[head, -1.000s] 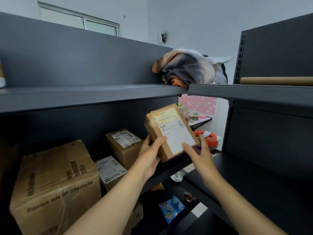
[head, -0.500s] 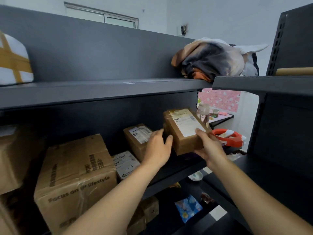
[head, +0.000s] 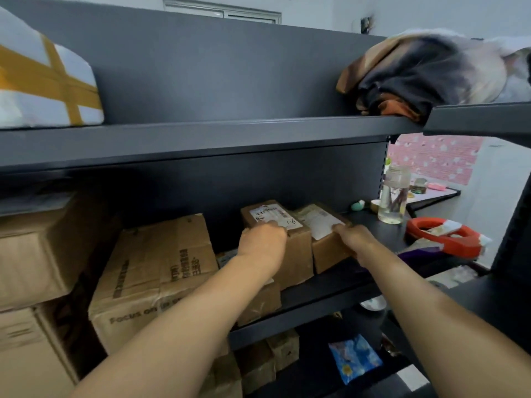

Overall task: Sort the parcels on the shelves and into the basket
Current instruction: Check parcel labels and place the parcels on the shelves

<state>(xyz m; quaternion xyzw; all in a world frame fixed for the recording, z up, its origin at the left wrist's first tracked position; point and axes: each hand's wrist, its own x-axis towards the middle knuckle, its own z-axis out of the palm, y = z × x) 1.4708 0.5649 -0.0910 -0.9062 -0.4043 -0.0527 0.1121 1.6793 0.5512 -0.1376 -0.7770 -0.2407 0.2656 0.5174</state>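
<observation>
The right hand point(head: 352, 239) gripped a small brown parcel point(head: 324, 254) standing on the middle shelf point(head: 316, 310), thumb on its label. The left hand point(head: 263, 244) lay with bent fingers atop the adjoining cardboard box point(head: 298, 254); whether it grasped the box could not be told.

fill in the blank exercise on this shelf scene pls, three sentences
The white parcel is crossed with ____ tape.
The left hand grips the box marked 1-6; the small brown box held by the right hand stands directly to its ____.
The bundle of cloth lies on the ____ shelf.
Missing words: yellow; right; top.
</observation>
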